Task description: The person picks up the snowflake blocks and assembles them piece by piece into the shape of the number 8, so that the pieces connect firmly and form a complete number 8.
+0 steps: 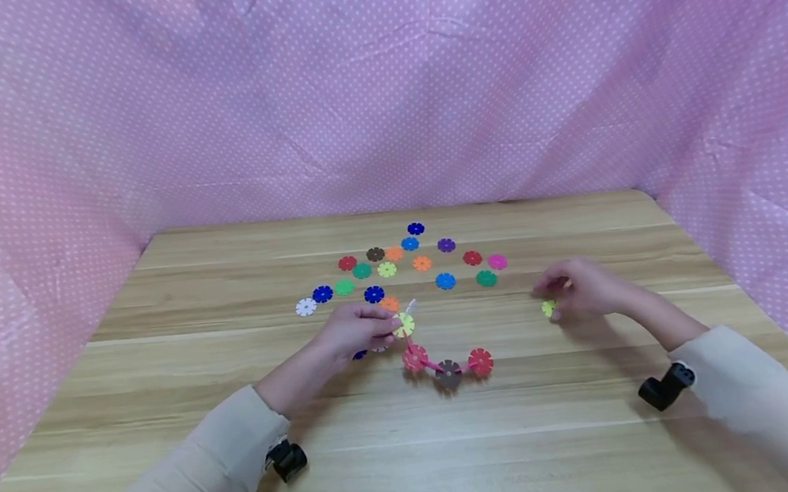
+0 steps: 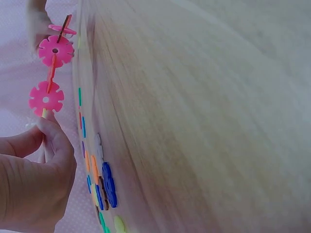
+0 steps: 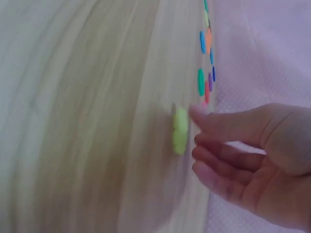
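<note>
My left hand (image 1: 358, 330) pinches a yellow notched plastic disc (image 1: 404, 324) at one end of a chain of interlocked discs. In the left wrist view, pink discs (image 2: 46, 99) of the chain stretch away from the thumb and fingers. The chain also has a brown disc (image 1: 449, 374) and ends in a red disc (image 1: 481, 362). On the right, a loose yellow-green disc (image 3: 180, 131) is at the tabletop. My right hand (image 1: 586, 288) is just beside it, fingers bent loosely and thumb tip close to its edge. A gap shows between most fingers and the disc.
Several loose notched discs lie flat across the table's far middle, among them a white disc (image 1: 305, 307), a magenta disc (image 1: 497, 262) and a green disc (image 1: 487, 278). Pink dotted cloth (image 1: 380, 91) hangs around the back and sides of the wooden table (image 1: 413, 463).
</note>
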`<move>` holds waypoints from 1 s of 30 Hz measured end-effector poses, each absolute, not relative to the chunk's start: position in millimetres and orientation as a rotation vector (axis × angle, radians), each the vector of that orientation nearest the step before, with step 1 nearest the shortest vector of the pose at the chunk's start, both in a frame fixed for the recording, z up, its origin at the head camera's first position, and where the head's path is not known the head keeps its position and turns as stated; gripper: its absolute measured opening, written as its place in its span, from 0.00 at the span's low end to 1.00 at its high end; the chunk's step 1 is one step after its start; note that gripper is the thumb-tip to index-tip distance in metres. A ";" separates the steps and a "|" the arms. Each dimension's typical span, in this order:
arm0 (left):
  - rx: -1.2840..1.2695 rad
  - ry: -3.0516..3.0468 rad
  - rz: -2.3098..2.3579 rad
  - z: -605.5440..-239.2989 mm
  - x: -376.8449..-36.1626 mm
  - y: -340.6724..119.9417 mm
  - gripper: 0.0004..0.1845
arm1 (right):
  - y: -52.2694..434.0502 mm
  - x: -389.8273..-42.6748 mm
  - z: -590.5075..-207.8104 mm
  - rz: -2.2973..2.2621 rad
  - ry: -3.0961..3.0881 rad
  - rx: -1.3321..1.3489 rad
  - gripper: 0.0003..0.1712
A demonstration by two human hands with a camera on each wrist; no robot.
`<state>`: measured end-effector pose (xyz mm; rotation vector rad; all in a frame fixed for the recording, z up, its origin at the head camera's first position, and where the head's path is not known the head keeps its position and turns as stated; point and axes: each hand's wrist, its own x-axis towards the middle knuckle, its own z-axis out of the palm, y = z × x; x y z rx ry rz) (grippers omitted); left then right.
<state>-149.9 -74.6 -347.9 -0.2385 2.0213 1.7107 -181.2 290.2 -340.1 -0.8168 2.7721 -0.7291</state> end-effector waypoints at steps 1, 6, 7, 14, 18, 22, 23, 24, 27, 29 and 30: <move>-0.244 2.018 1.713 -347.8 -150.2 -74.6 0.11 | 292.5 -180.5 -340.6 -0.682 2.792 -0.814 0.18; -0.254 2.014 1.716 -346.3 -150.0 -75.1 0.11 | 298.0 -179.7 -345.5 -0.581 2.841 -0.767 0.15; -0.254 2.015 1.717 -346.0 -149.7 -75.1 0.11 | 298.2 -179.9 -345.9 -0.588 2.839 -0.754 0.15; -0.246 2.012 1.723 -345.9 -149.2 -76.0 0.11 | 297.3 -181.8 -345.3 -0.671 2.793 -0.699 0.17; -0.237 2.018 1.724 -345.6 -148.4 -76.5 0.11 | 294.9 -183.6 -343.7 -0.752 2.735 -0.702 0.12; -0.239 2.024 1.723 -345.4 -148.0 -75.9 0.11 | 286.9 -185.7 -341.6 -0.884 2.603 -0.602 0.11; -0.242 2.026 1.720 -345.4 -148.0 -75.6 0.11 | 283.9 -186.2 -341.2 -0.916 2.574 -0.563 0.12; -0.245 2.026 1.719 -345.4 -148.2 -75.2 0.10 | 280.8 -186.9 -340.9 -0.947 2.550 -0.514 0.13; -0.258 2.028 1.714 -345.6 -148.6 -74.0 0.10 | 269.3 -188.9 -340.6 -1.030 2.503 -0.434 0.15; -0.261 2.032 1.709 -345.2 -148.5 -73.2 0.10 | 260.6 -190.5 -340.8 -1.077 2.487 -0.389 0.15; -0.263 2.033 1.708 -345.0 -148.5 -73.0 0.10 | 255.7 -191.2 -340.6 -1.101 2.478 -0.372 0.15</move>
